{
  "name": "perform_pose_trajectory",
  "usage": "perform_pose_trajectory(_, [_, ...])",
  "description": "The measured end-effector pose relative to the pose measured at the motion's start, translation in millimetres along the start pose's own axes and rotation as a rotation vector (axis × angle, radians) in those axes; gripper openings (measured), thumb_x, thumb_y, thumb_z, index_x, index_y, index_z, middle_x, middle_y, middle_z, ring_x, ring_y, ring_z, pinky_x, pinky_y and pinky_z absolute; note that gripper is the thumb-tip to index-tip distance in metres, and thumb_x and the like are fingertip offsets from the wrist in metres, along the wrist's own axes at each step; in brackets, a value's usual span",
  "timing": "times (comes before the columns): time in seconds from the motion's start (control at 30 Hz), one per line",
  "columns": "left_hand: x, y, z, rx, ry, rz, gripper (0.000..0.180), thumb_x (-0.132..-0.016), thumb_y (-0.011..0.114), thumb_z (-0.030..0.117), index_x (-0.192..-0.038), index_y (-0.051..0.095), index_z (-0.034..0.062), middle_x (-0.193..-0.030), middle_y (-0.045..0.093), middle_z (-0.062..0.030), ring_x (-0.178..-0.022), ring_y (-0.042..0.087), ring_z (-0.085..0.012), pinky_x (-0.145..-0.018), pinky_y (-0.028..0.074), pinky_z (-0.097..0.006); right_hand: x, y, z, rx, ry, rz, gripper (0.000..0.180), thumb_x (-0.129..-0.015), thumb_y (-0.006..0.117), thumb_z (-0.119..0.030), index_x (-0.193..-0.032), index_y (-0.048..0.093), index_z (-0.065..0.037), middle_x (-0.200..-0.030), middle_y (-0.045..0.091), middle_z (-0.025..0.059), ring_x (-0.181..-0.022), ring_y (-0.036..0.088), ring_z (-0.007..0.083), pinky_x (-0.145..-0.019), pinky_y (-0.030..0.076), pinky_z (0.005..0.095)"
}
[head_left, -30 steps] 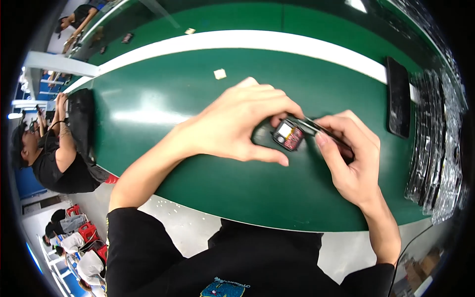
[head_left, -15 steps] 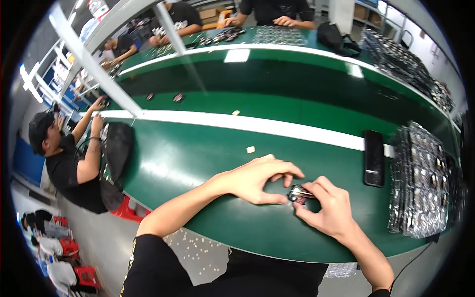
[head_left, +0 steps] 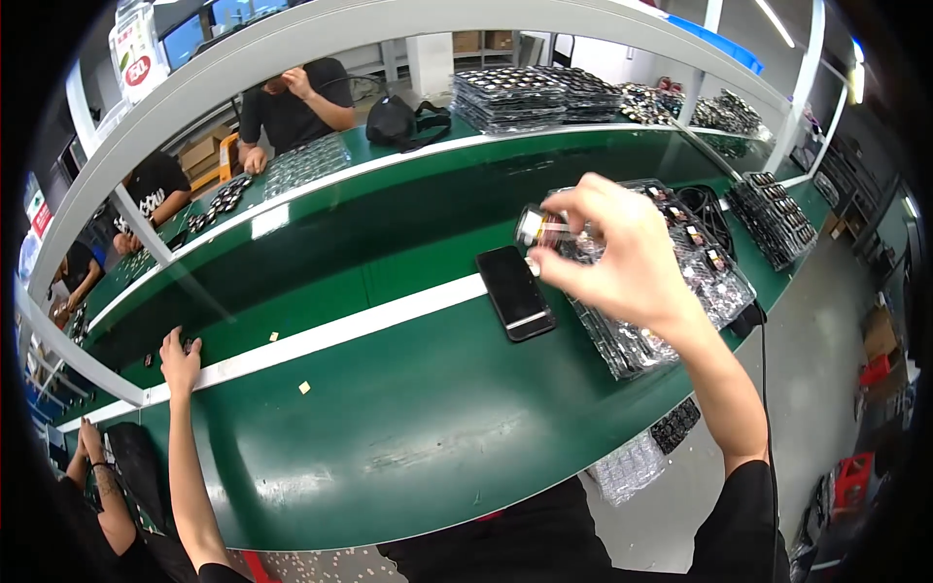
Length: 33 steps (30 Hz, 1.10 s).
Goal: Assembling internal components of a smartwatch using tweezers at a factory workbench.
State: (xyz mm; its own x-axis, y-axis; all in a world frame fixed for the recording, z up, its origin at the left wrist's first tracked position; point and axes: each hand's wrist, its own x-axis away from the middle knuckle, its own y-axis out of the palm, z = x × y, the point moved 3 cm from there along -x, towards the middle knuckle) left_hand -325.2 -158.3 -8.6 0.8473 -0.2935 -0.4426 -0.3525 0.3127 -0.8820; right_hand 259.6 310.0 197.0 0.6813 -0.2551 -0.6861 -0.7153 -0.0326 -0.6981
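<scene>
While the fingers (head_left: 573,209) of the right hand (head_left: 622,257) pinch a small clear-cased part (head_left: 540,227) by its end, it hangs in the air, lifted above the desk (head_left: 408,428), probably so it can be carried across. Just below the fingers lies a black phone (head_left: 515,291), flat and out of the way; past them sit clear trays (head_left: 671,282) of like parts, close at hand. The left hand (head_left: 181,355), fingers loosely curled on nothing, rests far off at the white stripe (head_left: 321,335).
</scene>
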Motion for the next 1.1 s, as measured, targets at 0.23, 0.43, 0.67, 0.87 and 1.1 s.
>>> perform_pose_trajectory(0.23, [6,17,7,0.101,0.164,0.013,0.031,-0.111,0.068,0.028,-0.135,0.065,0.0077,-0.127,0.071,-0.0114,-0.126,0.067,-0.0345,-0.106,0.053,-0.047,-15,-40,183,0.285,0.586,-0.066,0.047,-0.077,0.087,-0.042,-0.105,0.085,-0.003,-0.096,0.083,0.0159,-0.094,0.082,0.0297,-0.090,0.063,0.0414])
perform_pose_trajectory(0.43, [40,-11,80,0.327,0.308,0.019,0.036,-0.106,0.074,0.017,-0.138,0.066,0.0036,-0.120,0.071,-0.0118,-0.111,0.070,-0.0278,-0.101,0.055,-0.042,12,-19,245,0.397,0.778,-0.225,0.055,-0.075,0.093,-0.051,-0.102,0.087,-0.004,-0.099,0.084,0.0178,-0.101,0.083,0.0318,-0.095,0.064,0.0442])
perform_pose_trajectory(0.67, [167,-99,262,0.713,0.742,-0.415,0.053,-0.088,0.088,0.006,-0.138,0.069,0.0025,-0.127,0.072,-0.0171,-0.114,0.070,-0.0336,-0.101,0.055,-0.043,-1,-44,190,0.091,0.590,-0.087,0.058,-0.089,0.088,-0.046,-0.116,0.084,0.005,-0.096,0.084,0.0181,-0.093,0.083,0.0244,-0.089,0.063,0.0388])
perform_pose_trajectory(0.87, [220,-107,306,0.695,0.990,-0.604,0.062,-0.088,0.092,0.018,-0.144,0.069,0.0060,-0.135,0.072,-0.0131,-0.120,0.067,-0.0356,-0.105,0.053,-0.045,5,15,23,-0.589,0.437,-0.282,0.038,-0.104,0.077,-0.028,-0.126,0.078,0.003,-0.098,0.081,0.0125,-0.086,0.073,0.0155,-0.080,0.058,0.0323])
perform_pose_trajectory(1.1, [228,-96,321,0.856,0.877,-0.633,0.078,-0.085,0.094,0.015,-0.156,0.061,0.0056,-0.139,0.073,-0.0137,-0.119,0.068,-0.0323,-0.110,0.053,-0.044,63,98,-53,-0.637,0.219,-0.503,0.017,-0.105,0.073,-0.006,-0.117,0.075,0.006,-0.094,0.075,0.0153,-0.070,0.067,0.0202,-0.064,0.051,0.0343])
